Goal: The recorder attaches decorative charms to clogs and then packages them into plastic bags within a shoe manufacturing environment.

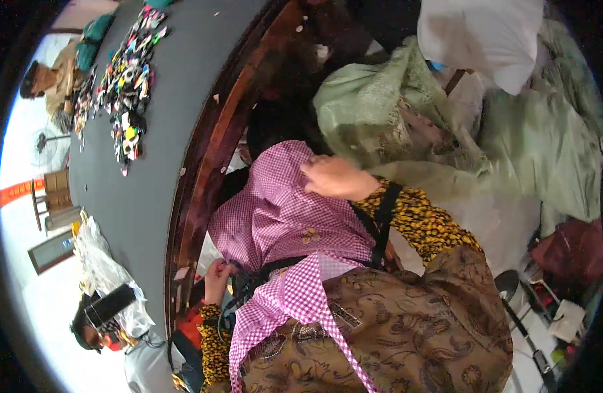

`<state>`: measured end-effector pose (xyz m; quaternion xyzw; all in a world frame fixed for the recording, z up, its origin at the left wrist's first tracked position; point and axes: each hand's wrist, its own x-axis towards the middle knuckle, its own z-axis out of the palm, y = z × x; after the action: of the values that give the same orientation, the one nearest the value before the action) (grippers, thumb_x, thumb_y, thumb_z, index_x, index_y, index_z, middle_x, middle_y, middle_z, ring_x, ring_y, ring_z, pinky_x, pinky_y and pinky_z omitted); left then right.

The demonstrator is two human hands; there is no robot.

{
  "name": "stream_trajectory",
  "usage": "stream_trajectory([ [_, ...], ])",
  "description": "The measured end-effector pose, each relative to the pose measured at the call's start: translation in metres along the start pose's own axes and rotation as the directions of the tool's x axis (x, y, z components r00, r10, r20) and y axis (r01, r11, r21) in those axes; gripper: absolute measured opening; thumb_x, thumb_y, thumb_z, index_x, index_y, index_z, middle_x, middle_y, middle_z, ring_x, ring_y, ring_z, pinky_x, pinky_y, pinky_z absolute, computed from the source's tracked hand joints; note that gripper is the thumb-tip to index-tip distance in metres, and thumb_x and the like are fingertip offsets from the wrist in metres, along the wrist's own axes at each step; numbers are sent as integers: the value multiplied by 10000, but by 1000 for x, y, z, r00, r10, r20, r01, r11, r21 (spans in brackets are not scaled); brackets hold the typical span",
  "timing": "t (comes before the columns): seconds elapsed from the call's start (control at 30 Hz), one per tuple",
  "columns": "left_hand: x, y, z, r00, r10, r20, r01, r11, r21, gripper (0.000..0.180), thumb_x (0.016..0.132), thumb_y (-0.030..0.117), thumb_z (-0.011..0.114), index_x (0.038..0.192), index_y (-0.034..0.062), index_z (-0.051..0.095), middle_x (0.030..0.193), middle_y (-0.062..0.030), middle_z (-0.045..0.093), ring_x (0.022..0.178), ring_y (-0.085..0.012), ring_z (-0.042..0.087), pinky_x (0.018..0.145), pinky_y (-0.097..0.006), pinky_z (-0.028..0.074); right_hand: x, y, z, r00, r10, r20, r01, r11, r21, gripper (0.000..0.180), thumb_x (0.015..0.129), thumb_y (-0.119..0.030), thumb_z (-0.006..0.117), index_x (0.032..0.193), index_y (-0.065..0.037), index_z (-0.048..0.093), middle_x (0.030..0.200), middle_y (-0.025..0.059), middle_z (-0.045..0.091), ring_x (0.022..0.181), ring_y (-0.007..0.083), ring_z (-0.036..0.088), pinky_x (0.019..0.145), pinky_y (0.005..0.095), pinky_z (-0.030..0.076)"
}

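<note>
A purple-and-white checked apron (282,216) covers my lap, over a brown patterned garment (406,327). My right hand (337,177) is on the apron's upper right part, its fingers curled in against the cloth. At the apron's lower left edge is my left hand (216,280), close to a black strap (246,281). Its fingers are bent together; whatever may be between them is too small to make out. Both forearms wear yellow-and-black patterned sleeves (429,219).
A grey table (151,131) with a wooden edge (213,144) stands at my left, bearing a pile of small colourful pieces (128,85) and clear plastic bags (101,252). Two people sit beyond it. Green sacks (360,108) and a white sack (482,36) fill the right side.
</note>
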<state>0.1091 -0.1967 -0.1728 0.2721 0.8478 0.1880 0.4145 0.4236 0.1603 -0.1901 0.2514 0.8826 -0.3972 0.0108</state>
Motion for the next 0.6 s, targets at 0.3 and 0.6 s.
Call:
stream_trajectory([
  [0.3, 32, 5, 10, 999, 34, -3, -31, 944, 329, 287, 750, 194, 713, 861, -34, 579, 681, -207, 571, 652, -340, 599, 583, -414, 436, 6, 0, 33, 996, 55, -66, -60, 996, -68, 289, 776, -114, 527, 1024, 33, 526, 960, 223, 600, 920, 361, 585, 795, 457, 459],
  [0.6, 32, -14, 10, 950, 254, 180, -297, 911, 286, 141, 745, 86, 621, 849, -9, 626, 729, -160, 635, 693, -292, 622, 620, -375, 456, 6, 3, 31, 998, -50, -48, 50, 999, 3, 213, 759, -149, 529, 876, 28, 543, 794, 220, 594, 771, 390, 592, 691, 488, 456],
])
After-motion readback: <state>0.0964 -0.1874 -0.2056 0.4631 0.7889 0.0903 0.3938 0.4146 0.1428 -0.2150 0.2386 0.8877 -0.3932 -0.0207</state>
